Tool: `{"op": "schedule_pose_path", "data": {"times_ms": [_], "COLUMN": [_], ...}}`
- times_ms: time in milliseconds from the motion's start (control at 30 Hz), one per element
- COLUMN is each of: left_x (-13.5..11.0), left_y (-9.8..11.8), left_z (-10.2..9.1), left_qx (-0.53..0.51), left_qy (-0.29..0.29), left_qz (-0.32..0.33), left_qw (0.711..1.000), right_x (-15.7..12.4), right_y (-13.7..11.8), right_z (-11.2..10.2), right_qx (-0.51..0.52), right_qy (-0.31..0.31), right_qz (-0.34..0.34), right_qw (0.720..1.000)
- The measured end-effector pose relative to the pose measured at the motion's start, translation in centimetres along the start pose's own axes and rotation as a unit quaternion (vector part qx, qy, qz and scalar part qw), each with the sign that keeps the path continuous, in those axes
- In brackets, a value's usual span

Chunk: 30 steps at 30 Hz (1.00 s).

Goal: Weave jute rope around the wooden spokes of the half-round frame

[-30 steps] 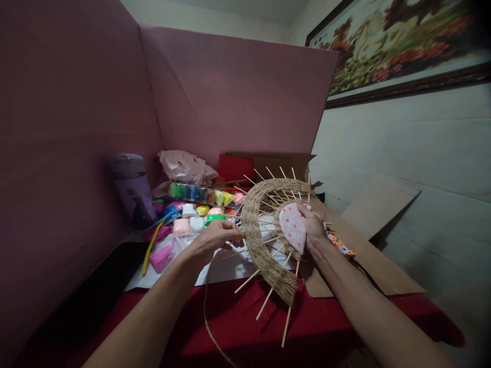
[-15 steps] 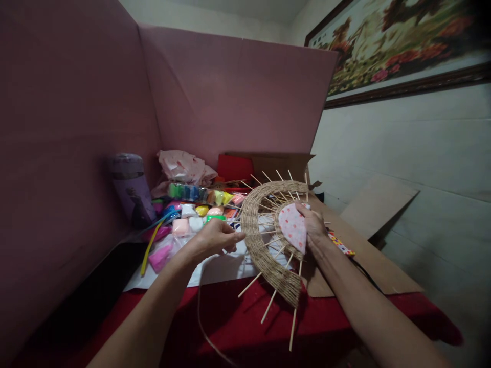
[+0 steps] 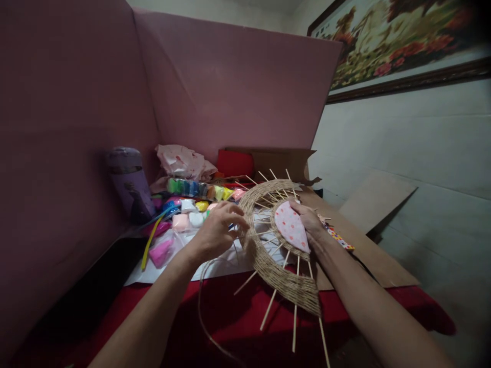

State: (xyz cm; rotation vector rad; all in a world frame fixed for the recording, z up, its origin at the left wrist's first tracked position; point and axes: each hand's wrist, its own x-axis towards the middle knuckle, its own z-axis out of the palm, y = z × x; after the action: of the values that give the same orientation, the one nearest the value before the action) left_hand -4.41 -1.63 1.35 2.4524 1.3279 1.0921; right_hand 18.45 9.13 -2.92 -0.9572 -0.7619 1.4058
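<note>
A half-round fan-shaped piece woven from twine over thin wooden sticks point(image 3: 284, 278) is held up above the table. Its centre is a half-disc of white cloth with red dots point(image 3: 290, 225). My right hand point(image 3: 311, 225) grips this centre at its straight side, thumb over the cloth. My left hand point(image 3: 222, 227) is at the outer woven band's left edge, its fingers bent and closed on the twine; the fingertips are partly hidden. A loose length of twine point(image 3: 200, 306) loops below the left hand and hangs past the table's front edge.
Packets of coloured clay point(image 3: 184, 221) lie on white paper at the left, beside a purple tumbler point(image 3: 132, 186). Dotted cloth point(image 3: 184, 161) is bunched behind. Cardboard point(image 3: 378, 266) lies right on the red tablecloth point(image 3: 222, 317). Pink panels point(image 3: 238, 87) stand at the back and left.
The woven piece has turned, its lower end swinging right and toward me. My left hand has risen slightly, with its fingers bent over the band's edge. My right hand keeps its grip.
</note>
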Motion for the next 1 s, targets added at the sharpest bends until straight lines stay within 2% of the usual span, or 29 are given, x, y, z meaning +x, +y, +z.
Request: {"op": "schedule_pose_path", "data": {"times_ms": [167,300,433,567,667,833,1000], "left_x": [-0.3,-0.6,-0.7,-0.8,-0.8,-0.9,-0.7], "left_y": [0.1,0.0,0.1,0.2,0.4,1.2,1.6], "left_z": [0.2,0.4,0.6,0.8,0.8,0.4,0.1], "left_qx": [-0.057,-0.005,0.042,0.059,0.074,0.091,0.132], "left_qy": [-0.133,-0.187,-0.205,-0.224,-0.227,-0.210,-0.178], "left_qz": [0.015,0.026,0.031,0.032,0.034,0.044,0.044], "left_qw": [0.989,0.982,0.977,0.972,0.970,0.973,0.974], "right_x": [-0.5,-1.0,-1.5,-1.6,-1.4,-0.2,1.2], "right_y": [0.2,0.0,-0.7,-1.2,-1.0,-0.1,0.3], "right_z": [0.3,0.4,0.3,-0.1,-0.6,-1.2,-0.4], "right_qx": [-0.025,-0.037,-0.104,-0.225,-0.285,-0.222,-0.167], "right_qy": [-0.044,-0.094,-0.141,-0.115,-0.121,-0.145,-0.142], "right_qz": [0.046,0.051,0.016,-0.024,-0.033,-0.020,-0.069], "right_qw": [0.998,0.994,0.984,0.967,0.950,0.964,0.973]}}
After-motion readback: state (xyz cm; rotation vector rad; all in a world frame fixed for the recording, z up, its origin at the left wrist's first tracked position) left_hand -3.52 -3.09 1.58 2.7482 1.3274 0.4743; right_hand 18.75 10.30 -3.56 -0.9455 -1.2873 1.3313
